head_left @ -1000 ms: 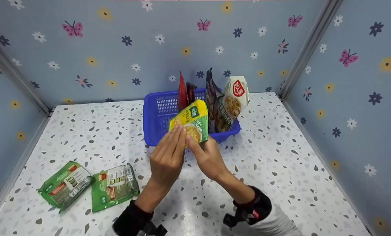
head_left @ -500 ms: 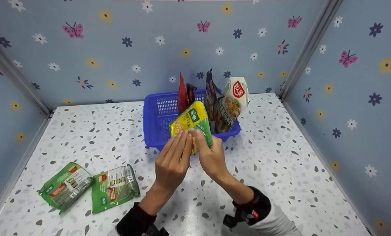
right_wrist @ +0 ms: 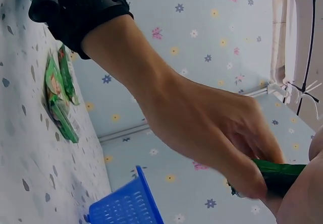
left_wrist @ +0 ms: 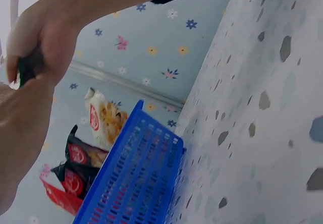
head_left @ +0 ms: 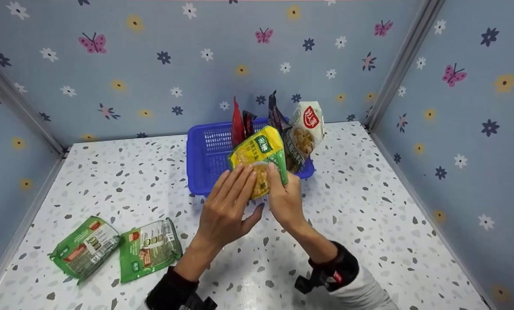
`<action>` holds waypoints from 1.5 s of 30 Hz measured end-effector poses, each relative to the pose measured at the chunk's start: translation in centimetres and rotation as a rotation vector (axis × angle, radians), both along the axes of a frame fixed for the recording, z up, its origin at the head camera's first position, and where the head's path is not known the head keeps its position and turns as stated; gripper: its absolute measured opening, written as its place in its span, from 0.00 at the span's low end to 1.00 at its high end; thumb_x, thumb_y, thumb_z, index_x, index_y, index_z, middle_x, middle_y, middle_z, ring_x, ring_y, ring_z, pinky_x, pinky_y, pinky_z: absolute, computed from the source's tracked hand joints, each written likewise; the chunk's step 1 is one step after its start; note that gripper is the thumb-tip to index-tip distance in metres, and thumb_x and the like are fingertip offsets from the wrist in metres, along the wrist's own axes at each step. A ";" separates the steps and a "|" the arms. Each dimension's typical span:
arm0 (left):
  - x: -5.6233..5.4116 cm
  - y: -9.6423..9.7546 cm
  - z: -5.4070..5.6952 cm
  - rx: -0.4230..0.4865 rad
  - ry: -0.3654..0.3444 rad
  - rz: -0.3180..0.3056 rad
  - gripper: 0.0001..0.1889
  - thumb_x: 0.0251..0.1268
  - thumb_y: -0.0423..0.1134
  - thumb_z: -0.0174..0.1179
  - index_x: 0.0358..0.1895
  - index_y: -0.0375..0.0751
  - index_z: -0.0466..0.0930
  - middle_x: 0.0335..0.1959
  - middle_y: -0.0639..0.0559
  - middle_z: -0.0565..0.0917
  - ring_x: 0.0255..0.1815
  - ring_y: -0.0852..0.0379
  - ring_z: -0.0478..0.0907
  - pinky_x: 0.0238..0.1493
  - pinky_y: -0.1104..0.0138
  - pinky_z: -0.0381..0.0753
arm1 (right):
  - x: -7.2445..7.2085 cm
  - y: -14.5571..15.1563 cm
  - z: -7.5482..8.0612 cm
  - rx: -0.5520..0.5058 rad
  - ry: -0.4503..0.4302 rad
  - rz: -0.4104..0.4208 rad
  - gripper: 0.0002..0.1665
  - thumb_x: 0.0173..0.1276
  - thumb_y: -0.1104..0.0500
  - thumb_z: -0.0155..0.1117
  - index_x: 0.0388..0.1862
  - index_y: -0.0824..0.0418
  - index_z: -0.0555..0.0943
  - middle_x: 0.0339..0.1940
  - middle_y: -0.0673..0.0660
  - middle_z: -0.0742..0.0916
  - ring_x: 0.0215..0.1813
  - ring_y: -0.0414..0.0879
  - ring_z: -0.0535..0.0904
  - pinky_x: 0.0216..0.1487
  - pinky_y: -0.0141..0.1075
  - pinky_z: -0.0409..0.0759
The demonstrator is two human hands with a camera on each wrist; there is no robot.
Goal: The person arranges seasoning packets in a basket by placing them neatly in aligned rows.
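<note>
A yellow-and-green food packet [head_left: 261,150] with a bowl of corn pictured on it is held up over the front of the blue basket [head_left: 196,168]. My right hand [head_left: 286,202] grips its right edge, thumb on the printed face and the other fingers mostly hidden behind. The left hand [head_left: 224,211] lays its fingers straight on the packet's lower left front, with the thumb spread away below. In the right wrist view a dark green side of the packet [right_wrist: 277,176] shows between the hands.
Several upright packets stand in the basket, among them a red one [head_left: 237,125] and a white-and-dark one [head_left: 306,133]. Two green packets [head_left: 87,247] [head_left: 149,249] lie flat on the speckled table at left. Flower-patterned walls [head_left: 153,86] enclose the table.
The food packet and my right hand have shifted a little to the right. The left hand's thumb has come into sight, spread from its fingers, which stay on the packet.
</note>
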State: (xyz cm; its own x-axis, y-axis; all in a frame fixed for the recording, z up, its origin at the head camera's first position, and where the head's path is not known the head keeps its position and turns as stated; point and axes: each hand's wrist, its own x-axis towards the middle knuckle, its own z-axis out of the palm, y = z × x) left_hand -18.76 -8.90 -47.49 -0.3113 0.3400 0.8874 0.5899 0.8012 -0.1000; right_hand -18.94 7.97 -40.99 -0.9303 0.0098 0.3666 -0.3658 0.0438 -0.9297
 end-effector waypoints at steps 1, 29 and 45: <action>-0.2 -0.6 0.0 0.000 -0.030 -0.024 0.36 0.75 0.54 0.70 0.79 0.36 0.79 0.77 0.40 0.85 0.77 0.40 0.84 0.87 0.51 0.73 | -0.1 0.2 0.1 -0.009 -0.002 -0.007 0.25 0.94 0.56 0.51 0.53 0.73 0.89 0.31 0.62 0.89 0.30 0.42 0.84 0.32 0.34 0.84; -4.3 -9.2 -5.4 -0.072 -0.480 0.016 0.19 0.83 0.47 0.69 0.63 0.36 0.88 0.51 0.40 0.95 0.54 0.40 0.90 0.73 0.44 0.83 | -2.2 3.9 1.8 -0.087 -0.030 -0.140 0.27 0.94 0.51 0.48 0.64 0.70 0.86 0.30 0.53 0.83 0.30 0.43 0.76 0.32 0.34 0.77; -3.8 -8.1 -5.5 -0.096 -0.489 0.019 0.12 0.85 0.42 0.65 0.56 0.36 0.86 0.41 0.45 0.92 0.44 0.46 0.87 0.61 0.51 0.86 | -3.0 3.3 1.4 -0.022 -0.027 -0.089 0.25 0.94 0.53 0.49 0.61 0.70 0.87 0.36 0.60 0.88 0.33 0.44 0.81 0.34 0.34 0.80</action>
